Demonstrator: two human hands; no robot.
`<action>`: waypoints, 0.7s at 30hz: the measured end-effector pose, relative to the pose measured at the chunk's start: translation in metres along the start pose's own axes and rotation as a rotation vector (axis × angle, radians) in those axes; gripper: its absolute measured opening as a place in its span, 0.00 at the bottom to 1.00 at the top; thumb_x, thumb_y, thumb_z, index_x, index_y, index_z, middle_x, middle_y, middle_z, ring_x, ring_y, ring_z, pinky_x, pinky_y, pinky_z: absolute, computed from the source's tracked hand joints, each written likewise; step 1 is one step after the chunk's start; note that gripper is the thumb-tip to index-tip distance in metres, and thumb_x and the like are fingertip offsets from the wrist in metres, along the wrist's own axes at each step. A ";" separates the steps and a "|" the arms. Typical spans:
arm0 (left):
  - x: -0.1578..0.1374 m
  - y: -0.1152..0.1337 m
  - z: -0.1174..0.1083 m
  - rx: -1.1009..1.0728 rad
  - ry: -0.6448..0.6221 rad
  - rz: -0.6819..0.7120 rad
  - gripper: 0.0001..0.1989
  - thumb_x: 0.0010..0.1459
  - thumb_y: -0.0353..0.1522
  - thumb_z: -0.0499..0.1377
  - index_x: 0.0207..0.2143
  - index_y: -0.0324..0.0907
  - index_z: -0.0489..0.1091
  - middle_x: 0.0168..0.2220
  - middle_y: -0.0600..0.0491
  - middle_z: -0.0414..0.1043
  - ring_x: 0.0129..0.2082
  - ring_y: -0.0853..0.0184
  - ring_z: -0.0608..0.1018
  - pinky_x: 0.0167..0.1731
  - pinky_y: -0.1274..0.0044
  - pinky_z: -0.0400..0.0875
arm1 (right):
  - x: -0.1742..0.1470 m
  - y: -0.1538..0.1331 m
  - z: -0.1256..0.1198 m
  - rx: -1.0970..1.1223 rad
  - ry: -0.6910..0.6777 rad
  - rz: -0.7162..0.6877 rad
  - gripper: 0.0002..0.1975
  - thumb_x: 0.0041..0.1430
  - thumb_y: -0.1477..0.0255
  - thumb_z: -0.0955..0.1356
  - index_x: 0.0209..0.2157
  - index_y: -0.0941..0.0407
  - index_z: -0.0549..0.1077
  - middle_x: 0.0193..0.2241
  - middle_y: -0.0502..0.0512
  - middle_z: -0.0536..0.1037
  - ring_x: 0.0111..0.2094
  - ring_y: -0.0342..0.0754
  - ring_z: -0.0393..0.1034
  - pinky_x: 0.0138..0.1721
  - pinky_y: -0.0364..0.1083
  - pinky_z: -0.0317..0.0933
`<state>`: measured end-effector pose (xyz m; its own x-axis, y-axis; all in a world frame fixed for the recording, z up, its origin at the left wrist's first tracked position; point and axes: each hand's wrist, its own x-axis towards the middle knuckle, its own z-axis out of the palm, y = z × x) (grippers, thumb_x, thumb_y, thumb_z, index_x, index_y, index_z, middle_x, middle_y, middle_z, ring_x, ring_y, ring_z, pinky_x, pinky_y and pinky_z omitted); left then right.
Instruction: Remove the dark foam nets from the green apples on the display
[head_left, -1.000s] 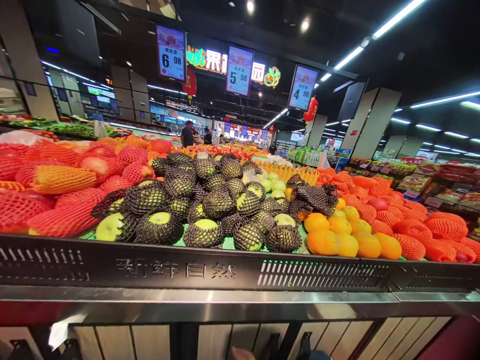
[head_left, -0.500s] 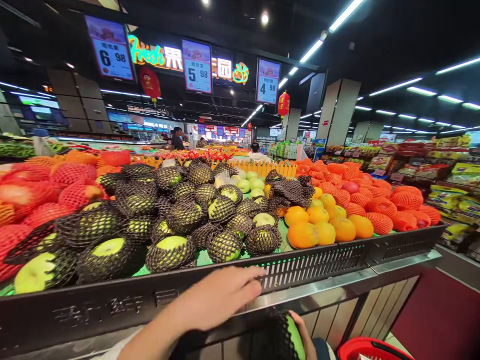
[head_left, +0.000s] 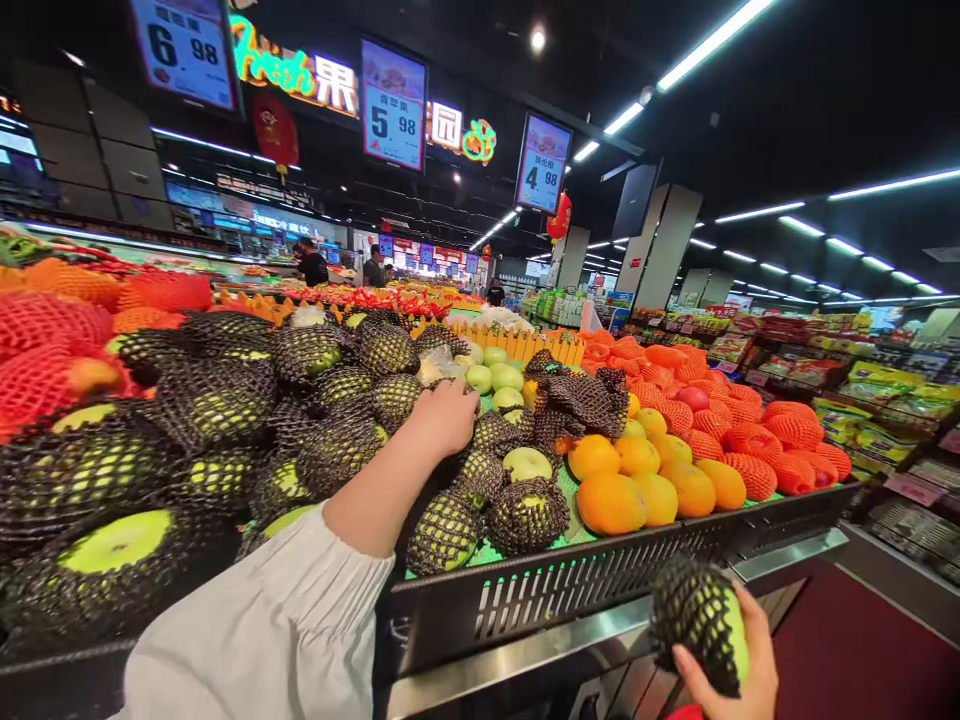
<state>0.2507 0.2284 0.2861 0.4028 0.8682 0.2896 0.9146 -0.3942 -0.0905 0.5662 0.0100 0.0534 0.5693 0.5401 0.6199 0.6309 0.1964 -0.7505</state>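
Observation:
My left hand [head_left: 448, 415] reaches into the pile of green apples, its fingers curled down over a green apple in black foam netting. The fingertips and most of that apple are hidden behind the hand. Low at the right, in front of the bin, my right hand [head_left: 739, 655] grips another green apple [head_left: 697, 620], wrapped in black netting with a bare green patch at its side. More netted green apples [head_left: 527, 515] lie around my left forearm. Bare green apples [head_left: 506, 376] sit just beyond the left hand.
A black slotted bin edge [head_left: 600, 570] with a metal rail runs along the front. Oranges [head_left: 611, 502] and fruit in red netting [head_left: 752, 475] lie to the right. More red-netted fruit [head_left: 52, 330] is at the left. Price signs [head_left: 393, 105] hang overhead.
My left hand has moved from the bin's front edge forward into the apple pile. My right hand has come up and to the right with its netted apple. The view has shifted somewhat.

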 end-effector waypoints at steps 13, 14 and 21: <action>0.001 -0.010 -0.004 -0.107 0.057 -0.172 0.21 0.67 0.34 0.45 0.55 0.35 0.68 0.58 0.35 0.64 0.57 0.48 0.70 0.52 0.62 0.68 | 0.265 -0.220 0.244 -0.089 -0.517 -0.428 0.40 0.40 0.57 0.78 0.54 0.57 0.67 0.49 0.60 0.76 0.49 0.55 0.71 0.54 0.53 0.64; 0.000 -0.010 -0.003 -0.109 0.052 -0.168 0.21 0.68 0.36 0.45 0.56 0.35 0.67 0.58 0.35 0.64 0.57 0.48 0.70 0.53 0.62 0.68 | 0.270 -0.219 0.261 -0.210 -0.590 -0.502 0.40 0.40 0.59 0.78 0.55 0.57 0.68 0.50 0.60 0.75 0.50 0.56 0.71 0.54 0.53 0.64; -0.002 -0.005 -0.004 -0.080 0.016 -0.145 0.22 0.67 0.38 0.49 0.56 0.34 0.66 0.59 0.35 0.63 0.58 0.47 0.69 0.55 0.62 0.67 | 0.265 -0.176 0.331 -0.449 -0.871 -0.813 0.50 0.40 0.71 0.78 0.64 0.61 0.58 0.61 0.69 0.66 0.60 0.61 0.64 0.58 0.52 0.59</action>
<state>0.2450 0.2273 0.2894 0.2654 0.9132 0.3093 0.9572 -0.2880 0.0292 0.4322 0.3893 0.2742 -0.4890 0.7850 0.3803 0.8533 0.5210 0.0218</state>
